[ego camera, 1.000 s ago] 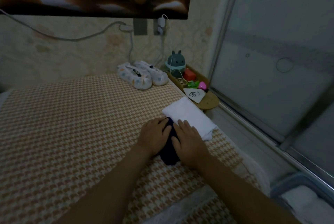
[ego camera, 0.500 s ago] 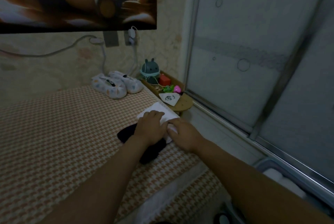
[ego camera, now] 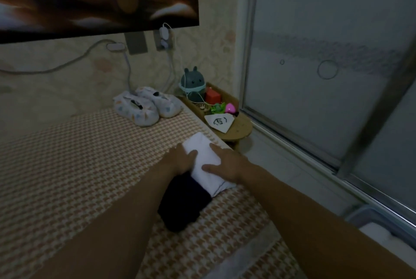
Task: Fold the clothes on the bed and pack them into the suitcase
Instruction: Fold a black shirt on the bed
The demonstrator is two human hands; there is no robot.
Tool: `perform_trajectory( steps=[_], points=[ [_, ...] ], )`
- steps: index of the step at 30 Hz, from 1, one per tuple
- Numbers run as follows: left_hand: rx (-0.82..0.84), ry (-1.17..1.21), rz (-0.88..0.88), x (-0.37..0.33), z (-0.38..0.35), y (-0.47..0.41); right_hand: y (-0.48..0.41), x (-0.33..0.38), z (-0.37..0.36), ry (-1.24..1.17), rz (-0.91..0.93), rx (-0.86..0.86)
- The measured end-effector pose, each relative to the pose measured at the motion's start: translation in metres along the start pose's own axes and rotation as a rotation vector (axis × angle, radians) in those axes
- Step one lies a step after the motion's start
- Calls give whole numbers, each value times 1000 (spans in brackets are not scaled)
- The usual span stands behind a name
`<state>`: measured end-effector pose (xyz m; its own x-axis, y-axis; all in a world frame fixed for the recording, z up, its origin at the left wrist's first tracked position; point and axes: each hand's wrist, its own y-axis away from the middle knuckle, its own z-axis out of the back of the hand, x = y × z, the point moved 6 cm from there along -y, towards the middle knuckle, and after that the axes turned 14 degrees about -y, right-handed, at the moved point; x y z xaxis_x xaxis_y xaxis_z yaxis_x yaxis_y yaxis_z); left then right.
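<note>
From the head view, the folded white garment (ego camera: 206, 166) lies near the right edge of the bed (ego camera: 67, 166), its near end overlapping the dark folded garment (ego camera: 182, 204), which lies closer to the person. The suitcase (ego camera: 360, 213) shows only as a rim at the lower right, with something pale inside.

Both pieces look light, soft and limp. A fold will likely spill open if it is lifted by one corner, so the safest hold is probably under both long sides at once, or stacked and carried flat.

The right hand (ego camera: 227, 164) lies flat on the white piece, fingers spread and pressing. The left hand (ego camera: 180, 159) sits against its left edge; I cannot tell whether its fingers tuck under the cloth.

The white garment is a smooth, thick rectangle with a dark seam at its near corner. The dark one is a plain, compact bundle.
</note>
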<state>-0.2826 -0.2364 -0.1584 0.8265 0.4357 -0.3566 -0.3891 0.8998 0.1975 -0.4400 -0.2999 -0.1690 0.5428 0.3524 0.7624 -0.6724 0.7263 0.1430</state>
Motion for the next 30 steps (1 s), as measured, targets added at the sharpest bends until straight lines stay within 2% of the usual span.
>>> perform_trajectory(
  steps=[2, 5, 7, 9, 11, 15, 18, 23, 27, 30],
  points=[
    [26, 28, 3, 3, 0, -17, -3, -5, -2, -12, 45, -65],
    [74, 131, -11, -4, 5, -36, 1, -9, -1, -4, 238, -269],
    [119, 258, 47, -7, 7, -44, 3, -12, 0, -74, 264, -275],
    [127, 420, 96, -11, 13, -43, 3, -16, 3, -221, 198, -216],
    [60, 451, 32, -23, 24, -38, 8, -18, 14, -368, 140, -239],
    [-22, 375, -275, -83, 54, -4, 35, -26, 46, -630, 47, -288],
    [-25, 370, -421, -130, 67, 31, 77, -21, 76, -597, 59, -255],
    [-68, 195, -562, -211, 55, 76, 162, -50, 136, -399, 74, -398],
    [4, -72, -699, -301, -1, 119, 239, -107, 180, -224, -41, -476],
    [43, -50, -797, -368, -55, 145, 300, -165, 206, -220, -149, -525]
  ],
)
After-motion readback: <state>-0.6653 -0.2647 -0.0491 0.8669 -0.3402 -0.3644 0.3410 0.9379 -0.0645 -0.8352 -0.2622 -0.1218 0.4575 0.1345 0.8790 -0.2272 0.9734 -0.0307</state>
